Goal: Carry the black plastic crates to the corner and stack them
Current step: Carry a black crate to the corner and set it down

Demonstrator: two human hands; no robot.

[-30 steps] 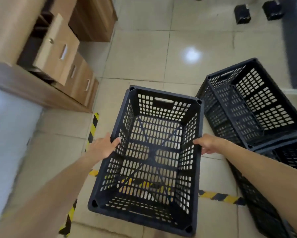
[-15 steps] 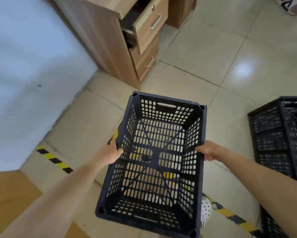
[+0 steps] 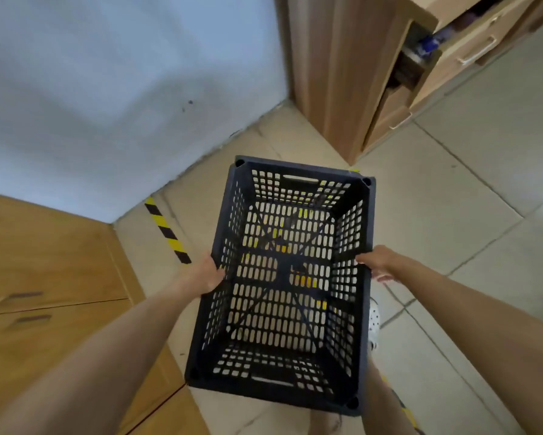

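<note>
A black plastic crate with slotted walls and an open top hangs above the tiled floor, held level in front of me. My left hand grips its left long rim, thumb over the edge. On the opposite long rim my right hand holds the crate, fingers curled under the edge. The floor and yellow-black tape show through the crate's slotted bottom. No other crate is in view.
A pale wall meets the floor ahead. A wooden desk pedestal with an open drawer stands at the upper right. Wooden cabinet doors fill the left. Yellow-black tape crosses the tiles. A white shoe shows beside the crate.
I have turned left with the crate still in both hands. The other black crates on the right have left the view; the wall, wooden cabinet and floor corner now lie ahead.
</note>
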